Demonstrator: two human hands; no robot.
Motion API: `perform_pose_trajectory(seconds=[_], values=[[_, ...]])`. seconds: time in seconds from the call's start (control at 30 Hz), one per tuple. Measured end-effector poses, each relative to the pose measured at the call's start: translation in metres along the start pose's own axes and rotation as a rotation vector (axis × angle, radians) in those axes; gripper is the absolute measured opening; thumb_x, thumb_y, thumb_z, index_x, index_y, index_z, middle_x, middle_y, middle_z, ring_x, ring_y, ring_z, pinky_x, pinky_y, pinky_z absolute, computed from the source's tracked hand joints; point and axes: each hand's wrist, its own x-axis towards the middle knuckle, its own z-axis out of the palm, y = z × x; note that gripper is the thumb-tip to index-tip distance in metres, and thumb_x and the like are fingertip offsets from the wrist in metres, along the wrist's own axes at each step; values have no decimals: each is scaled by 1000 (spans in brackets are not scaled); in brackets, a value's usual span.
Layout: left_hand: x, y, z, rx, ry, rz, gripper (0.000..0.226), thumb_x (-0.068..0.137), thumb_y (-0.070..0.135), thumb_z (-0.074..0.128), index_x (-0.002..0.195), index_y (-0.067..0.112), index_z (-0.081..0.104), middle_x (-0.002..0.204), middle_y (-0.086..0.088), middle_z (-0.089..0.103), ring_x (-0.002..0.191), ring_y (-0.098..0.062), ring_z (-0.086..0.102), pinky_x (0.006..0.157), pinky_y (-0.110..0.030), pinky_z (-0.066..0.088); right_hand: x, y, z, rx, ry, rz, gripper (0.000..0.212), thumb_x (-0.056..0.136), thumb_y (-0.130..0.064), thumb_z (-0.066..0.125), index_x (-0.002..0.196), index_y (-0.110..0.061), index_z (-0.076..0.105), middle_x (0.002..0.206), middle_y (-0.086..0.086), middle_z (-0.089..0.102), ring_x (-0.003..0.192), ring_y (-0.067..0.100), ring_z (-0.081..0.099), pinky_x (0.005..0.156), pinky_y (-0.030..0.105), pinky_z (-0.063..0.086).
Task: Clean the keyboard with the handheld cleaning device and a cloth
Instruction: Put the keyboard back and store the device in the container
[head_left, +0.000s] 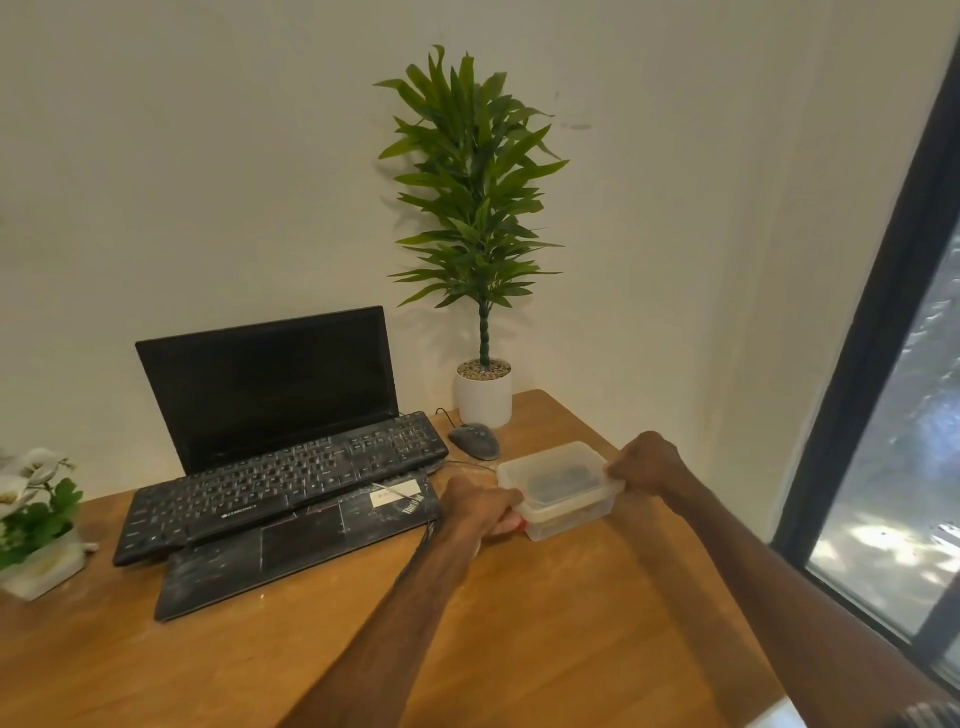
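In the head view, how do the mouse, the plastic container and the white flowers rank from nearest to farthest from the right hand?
1. plastic container: the right hand holds its right end.
2. mouse: behind the container, to its left.
3. white flowers: at the far left edge of the table.

Desk corner in home or small office. Wooden desk (519, 623) against plain cream wall (208, 156). Open laptop (270, 389), screen dark; separate black keyboard (291, 473) lying on its base; wired mouse (475, 440) beside. Tall potted plant (478, 208) at back corner, white flowers (31, 499) at left edge. Dark-framed window (914, 467) at right, daylight outside.
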Motion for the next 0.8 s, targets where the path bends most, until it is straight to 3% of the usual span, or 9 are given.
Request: perform_pose_trajectory(seconds=[0.07, 0.17, 0.27, 0.33, 0.43, 0.57, 0.67, 0.73, 0.8], values=[[-5, -2, -5, -8, -52, -15, 24, 85, -1, 82, 103, -6, 68, 85, -19, 78, 58, -20, 72, 41, -22, 49, -6, 7, -5, -24, -29, 33, 23, 78, -21, 76, 70, -4, 63, 68, 8, 62, 63, 19, 59, 53, 24, 44], [-18, -8, -13, 20, -131, -29, 19, 84, -2, 81, 100, -5, 72, 83, -17, 79, 54, -16, 69, 42, -21, 49, -26, 17, -15, 20, -104, 115, 20, 75, -21, 78, 79, -4, 69, 72, 7, 65, 58, 16, 59, 48, 22, 46], [-23, -17, -17, 79, -115, 6, 19, 85, 13, 85, 95, 5, 73, 87, -11, 79, 70, -18, 76, 60, -29, 63, -48, 28, -19, 224, -203, 189, 17, 80, -13, 77, 88, -1, 69, 73, 9, 68, 51, 14, 63, 45, 23, 51], [-22, -18, -18, 92, -120, -5, 22, 86, 19, 86, 95, 9, 69, 95, -10, 77, 85, -22, 77, 75, -35, 66, -56, 34, -20, 373, -243, 202, 20, 83, -12, 78, 92, 4, 69, 78, 12, 73, 58, 19, 71, 55, 29, 59], [-26, -13, -17, -32, -218, -102, 17, 91, 8, 79, 104, 4, 68, 96, -14, 76, 84, -24, 77, 83, -37, 65, -63, 36, -22, 495, -303, 205, 27, 86, -12, 78, 102, 7, 67, 94, 20, 76, 79, 34, 76, 71, 41, 63], [-23, -14, -17, -35, -223, -159, 15, 90, 6, 78, 103, 2, 72, 82, -9, 72, 56, -10, 53, 54, -22, 51, -63, 37, -18, 569, -367, 209, 20, 91, -8, 70, 108, 2, 64, 93, 17, 71, 70, 22, 74, 73, 35, 64], [-17, -19, -16, 70, -123, -90, 21, 84, 14, 84, 100, 4, 76, 82, -8, 71, 50, -10, 48, 48, -26, 42, -62, 47, -24, 533, -314, 100, 34, 88, -10, 76, 120, -1, 68, 105, 13, 72, 85, 17, 72, 88, 28, 60], [-18, -23, -10, 268, 1, 88, 21, 80, 24, 84, 90, 7, 78, 79, -7, 75, 54, -14, 56, 48, -25, 44, -59, 48, -22, 618, -299, 71, 32, 85, -8, 78, 115, 2, 71, 99, 14, 72, 79, 16, 69, 76, 27, 61], [-22, -27, -1, 474, 155, 279, 21, 79, 33, 78, 77, 13, 77, 72, -4, 73, 57, -15, 60, 49, -28, 50, -56, 48, -13, 566, -114, 152, 19, 84, -6, 77, 97, 6, 70, 83, 14, 68, 60, 15, 65, 53, 25, 56]])
